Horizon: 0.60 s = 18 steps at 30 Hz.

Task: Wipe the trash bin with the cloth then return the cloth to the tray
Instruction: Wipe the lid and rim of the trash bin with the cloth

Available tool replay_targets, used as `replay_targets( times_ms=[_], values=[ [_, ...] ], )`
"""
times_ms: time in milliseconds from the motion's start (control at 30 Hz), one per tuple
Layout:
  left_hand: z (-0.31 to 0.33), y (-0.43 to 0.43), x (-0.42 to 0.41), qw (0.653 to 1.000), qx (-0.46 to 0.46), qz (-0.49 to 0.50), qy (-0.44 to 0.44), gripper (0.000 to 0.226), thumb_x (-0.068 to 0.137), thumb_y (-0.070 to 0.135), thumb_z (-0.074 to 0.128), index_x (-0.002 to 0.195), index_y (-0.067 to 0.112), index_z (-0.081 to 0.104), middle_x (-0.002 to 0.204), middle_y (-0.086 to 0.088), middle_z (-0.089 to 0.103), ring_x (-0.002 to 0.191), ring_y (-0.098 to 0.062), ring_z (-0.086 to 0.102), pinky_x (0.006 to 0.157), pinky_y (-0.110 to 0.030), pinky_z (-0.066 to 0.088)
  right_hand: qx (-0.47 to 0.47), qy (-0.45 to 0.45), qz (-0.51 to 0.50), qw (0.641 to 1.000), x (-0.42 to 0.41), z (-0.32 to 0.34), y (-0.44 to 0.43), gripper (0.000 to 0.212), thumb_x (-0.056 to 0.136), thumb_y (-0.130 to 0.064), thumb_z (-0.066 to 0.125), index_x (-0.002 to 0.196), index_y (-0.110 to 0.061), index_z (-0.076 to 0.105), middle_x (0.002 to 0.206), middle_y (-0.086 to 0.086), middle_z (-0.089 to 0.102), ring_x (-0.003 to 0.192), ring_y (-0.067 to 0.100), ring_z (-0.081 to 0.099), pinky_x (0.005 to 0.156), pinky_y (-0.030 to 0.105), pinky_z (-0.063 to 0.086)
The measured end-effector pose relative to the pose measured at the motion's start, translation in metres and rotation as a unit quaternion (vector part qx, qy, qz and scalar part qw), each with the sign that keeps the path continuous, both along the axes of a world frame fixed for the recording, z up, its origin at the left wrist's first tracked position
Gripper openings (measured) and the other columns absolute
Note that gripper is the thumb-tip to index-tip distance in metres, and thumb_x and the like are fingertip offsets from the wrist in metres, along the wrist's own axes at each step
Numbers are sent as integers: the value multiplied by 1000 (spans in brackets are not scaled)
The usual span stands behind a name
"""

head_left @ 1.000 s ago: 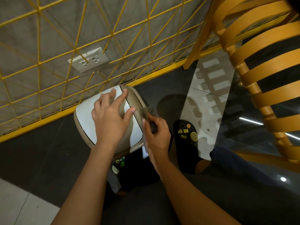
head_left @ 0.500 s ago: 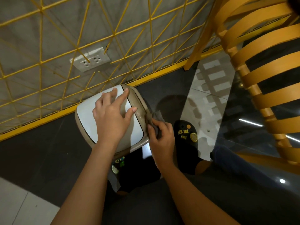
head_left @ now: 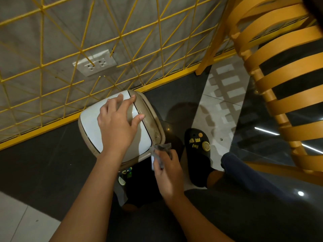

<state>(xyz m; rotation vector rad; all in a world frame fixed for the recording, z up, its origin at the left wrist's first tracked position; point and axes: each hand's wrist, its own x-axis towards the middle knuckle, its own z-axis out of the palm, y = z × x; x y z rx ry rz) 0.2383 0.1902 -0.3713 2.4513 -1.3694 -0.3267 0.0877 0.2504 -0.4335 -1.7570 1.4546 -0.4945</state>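
Against the yellow wire grid [head_left: 122, 41] and its wall socket [head_left: 95, 64], head view: a beige trash bin [head_left: 157, 127] with a white swing lid [head_left: 89, 126] stands on the dark floor [head_left: 35, 163]. The left hand [head_left: 118, 126] lies flat and spread on the lid, steadying it and gripping nothing. The right hand [head_left: 167, 170] is closed around a crumpled grey cloth [head_left: 161, 151], pressed at the bin's near right corner. A black clog [head_left: 199, 151] is planted just beside the bin; orange chair slats [head_left: 288, 67] fill the upper right. No tray is in view.

Handling, as judged: the cloth is soft and limp, best bunched in the fingers; the bin looks light, smooth plastic and liable to slide or tip, hence the bracing palm on the lid.

Compared with half a second earlier, the right hand and cloth have travelled down the right rim toward the near corner, while the left hand has kept its place.
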Motion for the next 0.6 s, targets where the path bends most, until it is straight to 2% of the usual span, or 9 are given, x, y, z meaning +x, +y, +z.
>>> replay_targets(
  times_ms=[67, 167, 233, 300, 433, 533, 600],
  values=[
    [0, 1, 0, 1000, 1, -1, 2, 51, 82, 40, 63, 129, 27, 50, 137, -7, 43, 123, -30, 35, 99, -42, 29, 34, -26, -36, 998, 2, 2, -11, 24, 90, -18, 57, 113, -18, 61, 107, -3, 50, 86, 1, 50, 70, 4, 37],
    [0, 0, 1, 1000, 4, -2, 4, 51, 82, 40, 63, 130, 28, 50, 137, -7, 43, 124, -30, 34, 99, -42, 29, 2, -39, -59, 997, 6, 3, -25, 25, 89, -17, 56, 114, -15, 60, 109, -5, 47, 90, 0, 46, 75, 5, 40],
    [0, 0, 1, 1000, 5, -1, 3, 52, 82, 40, 63, 130, 27, 49, 138, -7, 42, 124, -30, 34, 99, -43, 29, 25, -45, -47, 998, 5, 3, -20, 22, 91, -20, 54, 112, -15, 60, 108, -4, 50, 89, 1, 50, 77, 13, 48],
    [1, -1, 0, 1000, 5, 0, 5, 52, 82, 40, 63, 130, 27, 49, 138, -7, 42, 124, -30, 34, 99, -43, 29, 33, -37, -26, 998, 4, 1, -9, 21, 91, -21, 55, 110, -13, 61, 107, 1, 53, 89, 6, 54, 75, 17, 49],
    [1, 0, 0, 1000, 5, -6, 3, 52, 82, 40, 62, 131, 27, 49, 137, -7, 42, 124, -30, 34, 99, -42, 28, 15, -78, -56, 995, 11, 5, -17, 18, 89, -26, 58, 102, -15, 63, 97, -6, 49, 80, -2, 49, 68, 9, 40],
    [0, -1, 1, 1000, 7, -5, 3, 51, 82, 41, 62, 130, 28, 49, 137, -6, 42, 124, -29, 34, 99, -42, 28, -25, -92, -80, 992, 18, 8, -28, 19, 89, -25, 58, 102, -12, 62, 97, -1, 52, 82, 6, 52, 69, 12, 44],
    [0, 0, 1, 1000, 7, -6, 2, 52, 82, 42, 62, 130, 28, 49, 137, -6, 42, 124, -30, 34, 99, -42, 28, -1, -103, -91, 990, 18, 6, -27, 20, 90, -26, 57, 104, -13, 61, 98, -3, 51, 84, 6, 52, 69, 10, 42]
  ],
)
